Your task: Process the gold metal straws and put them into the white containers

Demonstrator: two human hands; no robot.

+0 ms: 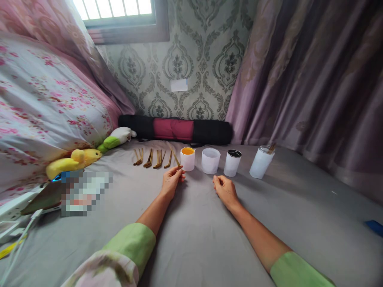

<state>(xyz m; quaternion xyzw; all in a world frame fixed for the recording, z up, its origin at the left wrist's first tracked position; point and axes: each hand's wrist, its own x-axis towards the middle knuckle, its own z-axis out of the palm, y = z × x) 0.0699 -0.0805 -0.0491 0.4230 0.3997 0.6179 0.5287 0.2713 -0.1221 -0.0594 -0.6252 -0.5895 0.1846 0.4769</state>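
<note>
My left hand [171, 183] is closed, pinching a thin golden-brown stick [175, 155] that points up and to the left. Just beyond those fingers stands a white-wrapped cup [188, 162] with an orange inside. My right hand [226, 192] is curled shut near the bed surface; whether anything is in it is hidden. In front of it are a wide white container [210, 163] and a white-wrapped tin [232, 165] with a dark inside. Left of the cup lie several small groups of golden-brown bent sticks [157, 160].
At the right, a white-wrapped glass jar [261, 164] leans slightly and has brown sticks in its mouth. A black and maroon roll [173, 129] lies along the wall. Plush toys [73, 161], a power strip [12, 207] and a white cable [25, 235] are on the left.
</note>
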